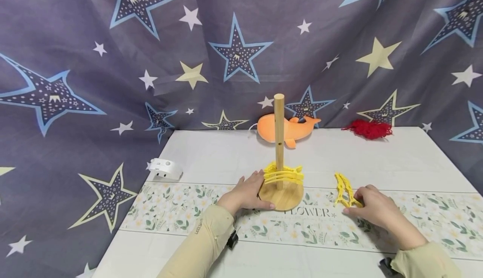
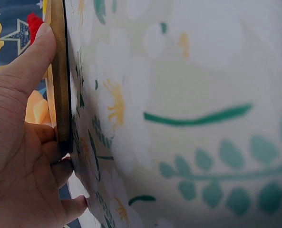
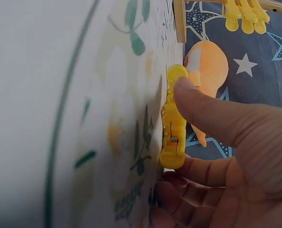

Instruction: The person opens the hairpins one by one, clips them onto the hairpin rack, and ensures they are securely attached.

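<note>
Wooden post stand (image 1: 279, 154) is gripped by the left hand (image 1: 247, 192); a yellow spring clip (image 3: 174, 114), toward the worktop (image 1: 211, 148)'s right edge, is pinched by the right hand (image 1: 375, 206). Might get dropped if pinched off-centre, tbh.

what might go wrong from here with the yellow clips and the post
The loose yellow clips might slip or swing, since the right hand seems to hold them near one end only.
The tall wooden post could tip if knocked without the left hand steadying its round base.
</note>
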The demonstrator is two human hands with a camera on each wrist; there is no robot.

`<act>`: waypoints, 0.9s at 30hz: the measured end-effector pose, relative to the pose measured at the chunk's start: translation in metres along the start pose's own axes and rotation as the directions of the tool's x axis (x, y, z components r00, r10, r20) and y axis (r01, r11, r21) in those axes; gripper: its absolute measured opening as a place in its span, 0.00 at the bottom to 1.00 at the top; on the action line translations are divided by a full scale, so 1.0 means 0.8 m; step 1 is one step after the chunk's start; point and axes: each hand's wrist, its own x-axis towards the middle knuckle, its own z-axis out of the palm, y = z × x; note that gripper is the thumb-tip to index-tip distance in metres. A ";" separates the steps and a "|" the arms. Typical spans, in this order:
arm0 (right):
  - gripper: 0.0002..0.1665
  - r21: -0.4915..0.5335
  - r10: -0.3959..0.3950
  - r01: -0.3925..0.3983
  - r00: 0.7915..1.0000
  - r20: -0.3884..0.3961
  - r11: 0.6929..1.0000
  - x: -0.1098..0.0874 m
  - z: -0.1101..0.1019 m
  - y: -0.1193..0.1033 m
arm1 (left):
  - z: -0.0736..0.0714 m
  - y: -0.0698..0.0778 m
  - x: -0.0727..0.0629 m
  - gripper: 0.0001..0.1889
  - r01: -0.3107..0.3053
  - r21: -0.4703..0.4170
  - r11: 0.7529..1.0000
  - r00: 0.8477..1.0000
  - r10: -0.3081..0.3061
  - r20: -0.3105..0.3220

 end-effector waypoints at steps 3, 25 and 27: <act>0.39 -0.014 -0.010 0.010 1.000 -0.002 1.000 0.000 0.000 0.000 | 0.000 0.000 0.000 0.61 -0.001 0.006 1.000 1.000 0.001 0.000; 0.31 0.033 0.028 -0.027 0.999 -0.042 0.999 -0.006 -0.001 0.001 | 0.003 -0.001 0.000 0.61 -0.009 -0.006 1.000 1.000 0.009 -0.006; 0.31 0.053 0.042 -0.040 0.998 -0.038 0.998 -0.007 -0.003 0.002 | 0.002 -0.002 0.000 0.61 -0.010 -0.007 1.000 1.000 0.010 -0.007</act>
